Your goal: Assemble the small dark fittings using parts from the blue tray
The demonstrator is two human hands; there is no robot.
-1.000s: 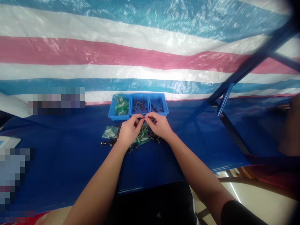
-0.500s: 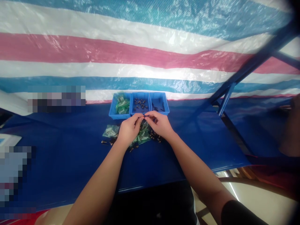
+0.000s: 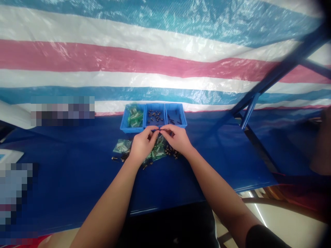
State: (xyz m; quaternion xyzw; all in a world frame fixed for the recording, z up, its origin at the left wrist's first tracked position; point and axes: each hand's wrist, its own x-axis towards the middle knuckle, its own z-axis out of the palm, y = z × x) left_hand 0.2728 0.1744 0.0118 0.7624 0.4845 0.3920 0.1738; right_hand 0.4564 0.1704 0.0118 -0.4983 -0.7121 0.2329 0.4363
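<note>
My left hand [image 3: 143, 142] and my right hand [image 3: 175, 137] meet fingertip to fingertip in front of the blue bins. Each is closed in a pinch. A small dark piece seems to lie between the fingertips, but it is too small to name. Below the hands, green-tinted plastic bags [image 3: 158, 151] of small metal parts lie on the table, partly hidden. Dark and brass-coloured small parts [image 3: 172, 151] are heaped by my right wrist. Left of my left hand lies another small bag [image 3: 122, 146], with a loose metal part [image 3: 114, 158] close by.
Three joined blue bins stand behind my hands: the left bin [image 3: 124, 119] holds green bags, the middle bin [image 3: 148, 122] brass-coloured parts, the right bin [image 3: 184, 119] thin dark pieces. A blue metal frame [image 3: 249, 112] rises at the right of the blue table [image 3: 165, 186]. Striped sheeting [image 3: 165, 65] hangs behind.
Both hands keep their pinch at the same spot, with only slight finger movement. The whole view has shifted a little.
</note>
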